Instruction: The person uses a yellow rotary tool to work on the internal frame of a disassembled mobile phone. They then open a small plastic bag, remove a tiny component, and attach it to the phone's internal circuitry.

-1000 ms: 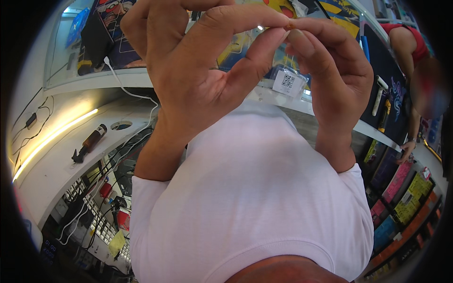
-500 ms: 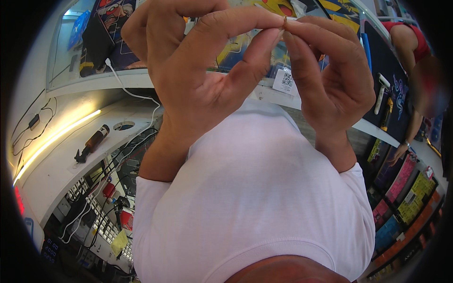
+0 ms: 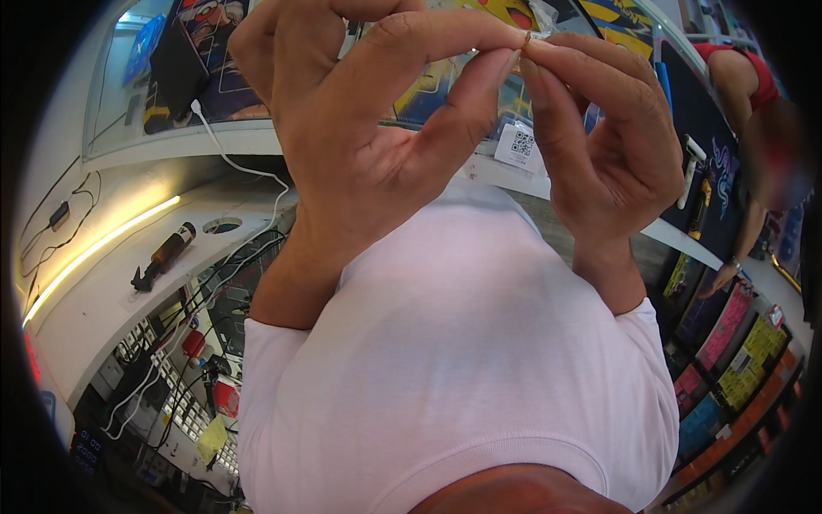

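- Left hand (image 3: pixel 360 137): thumb and forefinger brought together at the tips, apparently pinching a small brown piece (image 3: pixel 527 40); we find the upper fingers partly cut off by the top of the view.
- Right hand (image 3: pixel 612 141): thumb and forefinger likewise pinched at the same piece, fingertips nearly meeting the left ones.
- The piece sits between the two pinches, near the top of the view; it is too small for us to tell its kind.
- Step in hand: we judge it to be fine two-handed fingertip handling. The next move, in our judgement, calls for light pressure and small finger turns, since a slip could drop the piece.
- Edges: in view, both hands overlap the white front edge of the table (image 3: pixel 197 141); we cannot tell their height above it. A white card (image 3: pixel 518 147) lies at that edge, between the hands in view.
- Room: we note a gap between the palms, bounded below by the white shirt (image 3: pixel 462 317). Leftward, a white cable (image 3: pixel 244 170) hangs over the table edge; rightward, a yellow cutter (image 3: pixel 701 210) lies beyond the right hand, with a co-worker's arm (image 3: pixel 735 94) farther out.
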The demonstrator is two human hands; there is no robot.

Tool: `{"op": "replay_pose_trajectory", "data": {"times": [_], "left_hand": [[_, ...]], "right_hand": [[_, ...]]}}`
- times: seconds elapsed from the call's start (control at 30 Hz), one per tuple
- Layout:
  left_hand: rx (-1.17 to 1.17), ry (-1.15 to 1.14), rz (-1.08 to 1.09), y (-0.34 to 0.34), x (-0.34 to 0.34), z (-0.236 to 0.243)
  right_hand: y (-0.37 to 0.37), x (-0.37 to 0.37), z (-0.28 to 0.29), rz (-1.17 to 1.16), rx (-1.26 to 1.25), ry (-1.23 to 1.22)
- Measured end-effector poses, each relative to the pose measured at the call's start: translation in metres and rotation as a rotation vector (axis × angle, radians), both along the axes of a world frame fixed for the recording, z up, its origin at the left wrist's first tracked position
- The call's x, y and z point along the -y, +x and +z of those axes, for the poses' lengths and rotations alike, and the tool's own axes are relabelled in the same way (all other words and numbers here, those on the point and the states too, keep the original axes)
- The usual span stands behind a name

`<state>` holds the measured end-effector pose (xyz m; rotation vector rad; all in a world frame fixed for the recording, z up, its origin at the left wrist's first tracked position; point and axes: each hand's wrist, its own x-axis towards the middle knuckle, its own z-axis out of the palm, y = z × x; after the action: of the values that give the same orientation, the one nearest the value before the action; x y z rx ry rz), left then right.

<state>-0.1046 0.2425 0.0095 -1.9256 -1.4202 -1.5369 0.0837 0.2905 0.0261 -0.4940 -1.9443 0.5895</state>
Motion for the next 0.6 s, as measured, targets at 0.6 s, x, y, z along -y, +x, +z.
{"op": "replay_pose_trajectory", "data": {"times": [0.6], "left_hand": [[-0.045, -0.194, 0.009, 0.001, 0.011, 0.021]], "right_hand": [[-0.002, 0.005, 0.003, -0.019, 0.002, -0.061]]}}
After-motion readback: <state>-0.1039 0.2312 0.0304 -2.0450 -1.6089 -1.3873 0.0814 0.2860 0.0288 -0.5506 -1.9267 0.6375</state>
